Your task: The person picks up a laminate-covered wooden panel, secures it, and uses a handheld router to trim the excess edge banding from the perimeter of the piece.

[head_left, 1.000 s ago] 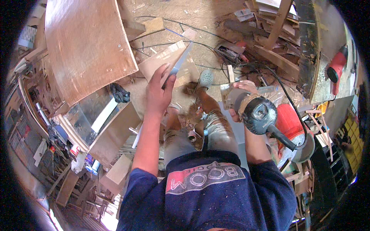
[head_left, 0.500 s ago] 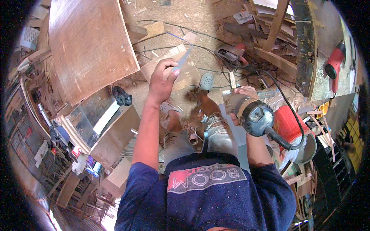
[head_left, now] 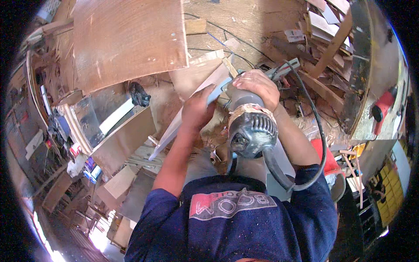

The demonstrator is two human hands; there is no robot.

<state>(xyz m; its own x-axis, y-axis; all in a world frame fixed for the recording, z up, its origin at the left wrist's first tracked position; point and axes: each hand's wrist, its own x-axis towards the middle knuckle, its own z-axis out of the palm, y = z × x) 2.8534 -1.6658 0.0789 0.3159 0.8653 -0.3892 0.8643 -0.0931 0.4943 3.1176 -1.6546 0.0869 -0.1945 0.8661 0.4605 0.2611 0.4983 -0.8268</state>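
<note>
My right hand point(head_left: 258, 87) wraps the grey neck of a corded power tool point(head_left: 253, 135) that looks like a trim router. Its black vented motor end faces me, tape circles its middle, and a black cable leaves it. A flat metal bar point(head_left: 288, 69) juts out past its base. Slightly blurred, my left hand point(head_left: 198, 109) is closed on a narrow blue-grey strip point(head_left: 217, 91), whose tip comes close to the tool's base. Whether they touch, I cannot tell. Below my left hand runs a long pale strip point(head_left: 168, 137); its link to the held piece is hidden.
A large plywood panel point(head_left: 131, 43) rises at the far left, above an open wooden box point(head_left: 122, 126). Cables point(head_left: 251, 35) and wood offcuts lie on the dusty floor. At right are a red bucket point(head_left: 317, 150) and a red power tool point(head_left: 383, 108) on a bench.
My right hand has brought the router-like tool leftward and up in front of me. My left hand has dropped lower and slightly right, bringing the strip close to it.
</note>
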